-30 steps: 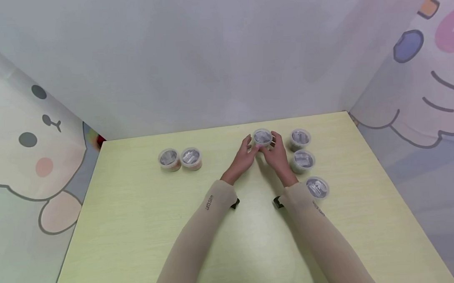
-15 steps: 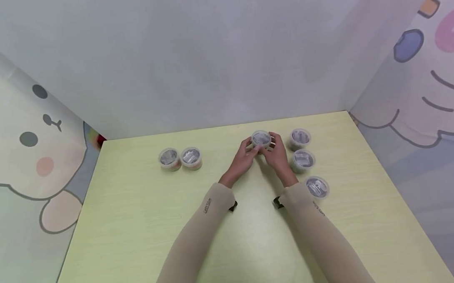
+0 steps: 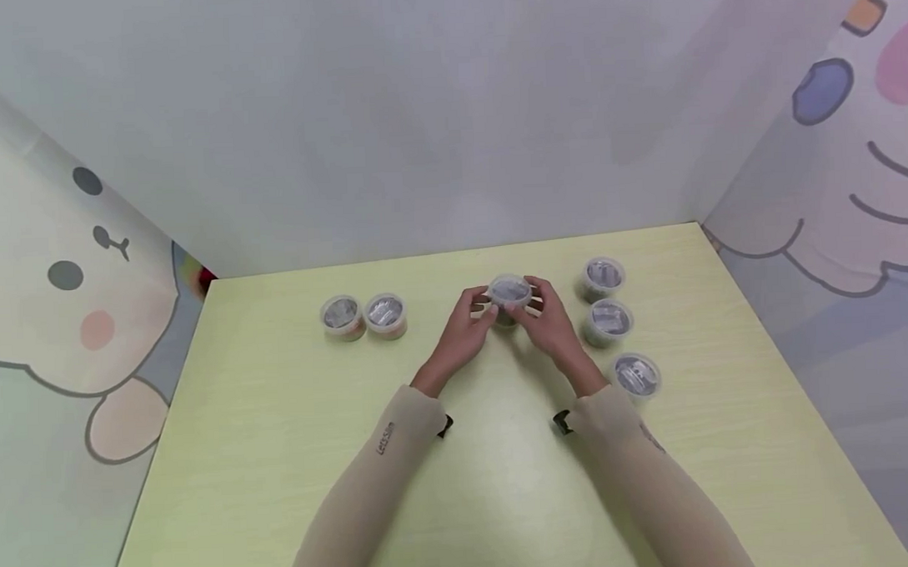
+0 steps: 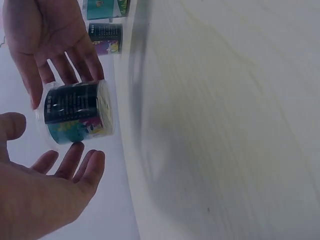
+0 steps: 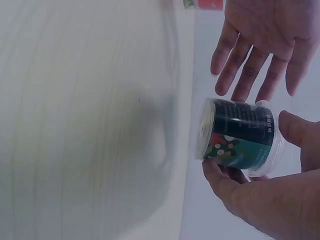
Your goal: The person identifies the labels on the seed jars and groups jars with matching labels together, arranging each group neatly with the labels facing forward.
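A small clear-lidded plastic tub (image 3: 510, 291) is between my two hands near the far side of the table. Its label, dark with green and coloured pictures, shows in the right wrist view. My right hand (image 3: 551, 323) grips the tub, thumb at the lid (image 5: 272, 142) and fingers curled around the base. My left hand (image 3: 459, 337) is at the tub's left side; its fingers are spread and loosely bent, fingertips close to the wall, and its thumb stands off from the lid in the left wrist view.
Two similar tubs, a left one (image 3: 341, 317) and a right one (image 3: 386, 316), stand side by side on the left of the table (image 3: 461, 500). Three more form a column on the right: a far tub (image 3: 602, 277), a middle tub (image 3: 607, 321) and a near tub (image 3: 636, 376) beside my right sleeve. A pale curtain (image 3: 448, 125) rises behind.
The tub has come slightly left and towards me with both hands. My thumbs, close together before, are now apart, and the left hand has spread away from the tub.
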`<state>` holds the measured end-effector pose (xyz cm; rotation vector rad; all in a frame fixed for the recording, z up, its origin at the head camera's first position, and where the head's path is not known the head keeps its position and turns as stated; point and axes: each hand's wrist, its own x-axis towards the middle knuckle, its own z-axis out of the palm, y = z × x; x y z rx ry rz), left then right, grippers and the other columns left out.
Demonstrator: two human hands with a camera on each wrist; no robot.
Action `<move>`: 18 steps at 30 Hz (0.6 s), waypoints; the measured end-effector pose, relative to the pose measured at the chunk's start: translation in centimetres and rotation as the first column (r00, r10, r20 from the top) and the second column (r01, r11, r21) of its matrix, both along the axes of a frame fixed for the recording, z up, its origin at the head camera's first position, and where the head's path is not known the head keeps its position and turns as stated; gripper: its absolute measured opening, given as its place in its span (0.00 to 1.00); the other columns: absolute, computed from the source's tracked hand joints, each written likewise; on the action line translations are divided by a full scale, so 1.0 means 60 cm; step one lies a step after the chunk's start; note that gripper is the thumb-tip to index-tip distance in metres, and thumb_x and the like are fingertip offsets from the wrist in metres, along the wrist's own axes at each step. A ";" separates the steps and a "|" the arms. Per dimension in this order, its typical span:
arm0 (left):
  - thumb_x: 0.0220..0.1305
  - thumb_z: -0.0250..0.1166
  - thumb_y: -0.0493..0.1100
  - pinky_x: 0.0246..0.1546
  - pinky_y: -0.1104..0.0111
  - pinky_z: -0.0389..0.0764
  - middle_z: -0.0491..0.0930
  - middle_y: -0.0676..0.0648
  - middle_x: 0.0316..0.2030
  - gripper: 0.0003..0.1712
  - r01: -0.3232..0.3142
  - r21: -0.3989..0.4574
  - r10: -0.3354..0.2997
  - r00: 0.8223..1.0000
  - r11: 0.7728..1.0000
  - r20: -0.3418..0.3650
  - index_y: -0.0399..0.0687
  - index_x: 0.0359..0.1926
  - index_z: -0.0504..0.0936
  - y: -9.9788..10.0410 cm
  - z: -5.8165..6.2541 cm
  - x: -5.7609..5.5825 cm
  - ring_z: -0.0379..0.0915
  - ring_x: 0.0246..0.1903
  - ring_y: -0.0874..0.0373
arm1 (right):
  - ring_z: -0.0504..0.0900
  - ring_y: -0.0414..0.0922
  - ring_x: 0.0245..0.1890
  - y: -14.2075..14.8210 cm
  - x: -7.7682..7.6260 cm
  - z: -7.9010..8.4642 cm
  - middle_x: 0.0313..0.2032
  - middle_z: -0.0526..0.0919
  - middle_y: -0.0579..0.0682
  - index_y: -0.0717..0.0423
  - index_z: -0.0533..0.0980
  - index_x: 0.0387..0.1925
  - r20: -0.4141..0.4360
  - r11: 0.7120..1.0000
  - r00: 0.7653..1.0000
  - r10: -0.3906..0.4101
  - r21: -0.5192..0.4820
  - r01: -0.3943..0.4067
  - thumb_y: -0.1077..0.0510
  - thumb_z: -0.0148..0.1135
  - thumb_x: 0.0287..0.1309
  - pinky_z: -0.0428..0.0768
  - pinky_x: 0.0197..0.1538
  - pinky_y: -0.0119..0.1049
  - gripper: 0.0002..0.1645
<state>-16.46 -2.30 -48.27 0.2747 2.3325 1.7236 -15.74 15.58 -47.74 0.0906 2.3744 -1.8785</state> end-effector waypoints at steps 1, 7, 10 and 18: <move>0.83 0.55 0.46 0.70 0.51 0.73 0.71 0.37 0.69 0.29 0.000 -0.002 0.000 1.000 1.000 -0.002 0.41 0.77 0.63 -0.005 0.002 0.003 0.68 0.69 0.43 | 0.67 0.64 0.74 -0.001 0.004 0.001 0.74 0.66 0.67 0.62 0.56 0.80 -0.001 1.000 1.000 0.013 0.003 -0.013 0.58 0.64 0.75 0.72 0.73 0.57 0.41; 0.83 0.55 0.46 0.70 0.50 0.73 0.70 0.36 0.70 0.29 0.010 0.008 -0.010 1.000 1.000 0.003 0.40 0.77 0.62 -0.031 0.012 0.021 0.70 0.69 0.42 | 0.68 0.66 0.73 -0.010 0.024 0.014 0.72 0.67 0.67 0.61 0.57 0.80 0.023 0.995 0.995 0.095 -0.013 -0.095 0.57 0.63 0.76 0.73 0.72 0.59 0.40; 0.83 0.55 0.45 0.70 0.49 0.73 0.69 0.35 0.71 0.30 0.020 0.027 -0.020 1.000 0.999 0.007 0.40 0.77 0.62 -0.042 0.016 0.027 0.69 0.70 0.41 | 0.68 0.66 0.73 -0.015 0.033 0.021 0.72 0.67 0.67 0.61 0.56 0.80 0.035 0.990 0.990 0.136 -0.029 -0.135 0.57 0.61 0.77 0.72 0.72 0.60 0.39; 0.84 0.55 0.45 0.74 0.49 0.69 0.65 0.37 0.76 0.32 0.067 0.065 -0.071 0.996 0.996 0.052 0.42 0.81 0.58 -0.062 0.020 0.039 0.63 0.74 0.42 | 0.71 0.64 0.71 -0.022 0.050 0.029 0.71 0.70 0.67 0.63 0.57 0.78 0.022 0.976 0.976 0.215 -0.052 -0.213 0.57 0.59 0.79 0.73 0.70 0.57 0.36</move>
